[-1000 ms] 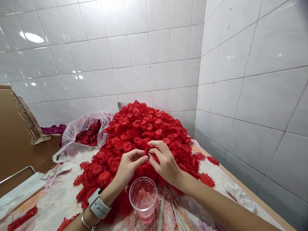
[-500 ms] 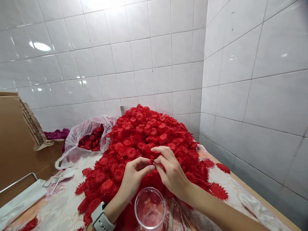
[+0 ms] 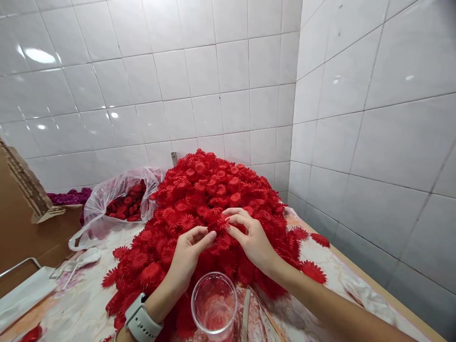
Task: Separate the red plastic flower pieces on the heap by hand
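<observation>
A large heap of red fringed flowers [image 3: 206,190] fills the middle of the table, and both hands are over its front slope. My right hand [image 3: 249,235] pinches a small red flower [image 3: 223,222] between thumb and fingertips. Just to the left, my left hand [image 3: 188,249] has thumb and forefinger closed together; what lies between them, if anything, I cannot make out against the red. A gap separates the two hands' fingertips. Below them stands a clear plastic cup [image 3: 214,304] with reddish residue inside.
Thin sticks [image 3: 263,316] lie right of the cup. Back left, a clear plastic bag [image 3: 96,209] holds darker red flowers, with purple pieces [image 3: 71,195] behind. A cardboard box [image 3: 21,209] stands far left. Tiled walls [image 3: 235,109] close off the back and right.
My hands have come apart from touching fingertips. The red flower is now in my right hand, which has turned it face-up. The whole view has shifted slightly.
</observation>
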`<state>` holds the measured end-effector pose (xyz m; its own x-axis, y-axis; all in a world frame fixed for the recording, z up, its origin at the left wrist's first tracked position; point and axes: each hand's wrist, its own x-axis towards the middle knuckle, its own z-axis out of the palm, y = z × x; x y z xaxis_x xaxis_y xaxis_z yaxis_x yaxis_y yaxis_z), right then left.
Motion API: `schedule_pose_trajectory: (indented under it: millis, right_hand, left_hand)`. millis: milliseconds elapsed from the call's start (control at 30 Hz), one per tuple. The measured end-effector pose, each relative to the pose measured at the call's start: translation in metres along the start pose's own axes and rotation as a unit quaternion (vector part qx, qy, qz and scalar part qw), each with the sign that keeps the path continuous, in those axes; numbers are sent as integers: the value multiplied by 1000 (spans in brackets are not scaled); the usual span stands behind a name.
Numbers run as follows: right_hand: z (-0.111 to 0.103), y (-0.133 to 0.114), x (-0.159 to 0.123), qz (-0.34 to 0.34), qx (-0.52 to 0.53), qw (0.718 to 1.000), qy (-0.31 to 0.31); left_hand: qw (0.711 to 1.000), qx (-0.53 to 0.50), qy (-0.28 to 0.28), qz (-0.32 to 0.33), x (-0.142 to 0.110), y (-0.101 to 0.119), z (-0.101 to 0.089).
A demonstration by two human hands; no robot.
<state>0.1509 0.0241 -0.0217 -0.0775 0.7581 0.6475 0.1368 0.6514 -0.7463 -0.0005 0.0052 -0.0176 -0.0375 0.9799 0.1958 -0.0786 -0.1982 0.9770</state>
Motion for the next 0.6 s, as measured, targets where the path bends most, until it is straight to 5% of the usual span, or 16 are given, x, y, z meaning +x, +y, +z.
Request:
schedule_pose_trajectory:
  millis: [233, 367, 467, 600]
  right_hand:
    - [4, 1, -2, 32, 28, 999, -4]
    - [-3, -7, 1, -51, -62, 994, 70]
    - [-16, -7, 10, -149, -183, 963, 131]
    - [-23, 1, 15, -192, -298, 929, 110]
  left_hand:
    - [999, 34, 16, 16, -1, 5, 0]
    - [994, 67, 71, 48, 6, 0, -8]
    - [996, 37, 74, 41, 9, -1, -10]
    - [999, 29, 35, 18, 5, 2, -6]
